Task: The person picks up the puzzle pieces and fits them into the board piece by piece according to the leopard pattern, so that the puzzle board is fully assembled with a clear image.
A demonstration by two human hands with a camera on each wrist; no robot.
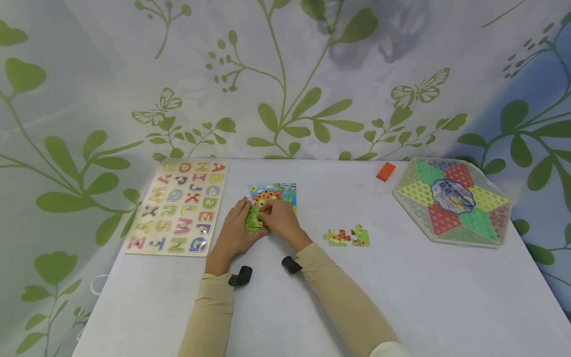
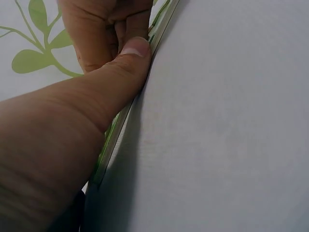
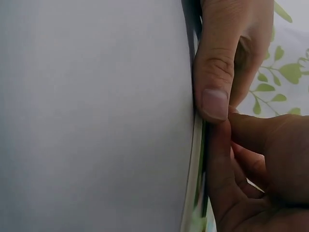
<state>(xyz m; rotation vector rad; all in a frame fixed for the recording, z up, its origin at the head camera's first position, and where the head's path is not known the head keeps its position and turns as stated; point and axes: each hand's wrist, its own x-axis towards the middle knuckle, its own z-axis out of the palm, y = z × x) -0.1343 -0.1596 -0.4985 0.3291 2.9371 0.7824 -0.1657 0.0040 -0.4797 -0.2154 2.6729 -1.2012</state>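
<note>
A jigsaw puzzle (image 1: 288, 191) with a spotted cartoon leopard on green and blue lies in its tray on the table. My left hand (image 1: 235, 229) rests along its left side, fingers extended, and in the left wrist view the thumb (image 2: 130, 60) presses the near edge. Over the puzzle's lower middle, my right hand (image 1: 282, 218) has curled fingers, with the fingertips at the surface beside the left thumb. Whatever lies between them is hidden. In the right wrist view both hands meet at the tray's edge (image 3: 192, 188). Loose puzzle pieces (image 1: 337, 238) lie to the right.
A wooden alphabet board (image 1: 178, 208) with knobbed letters lies left of the left hand. Farther right is a hexagonal game board (image 1: 452, 201) with coloured triangles. An orange block (image 1: 385, 171) sits near the back, before the leaf-patterned curtain (image 1: 285, 79).
</note>
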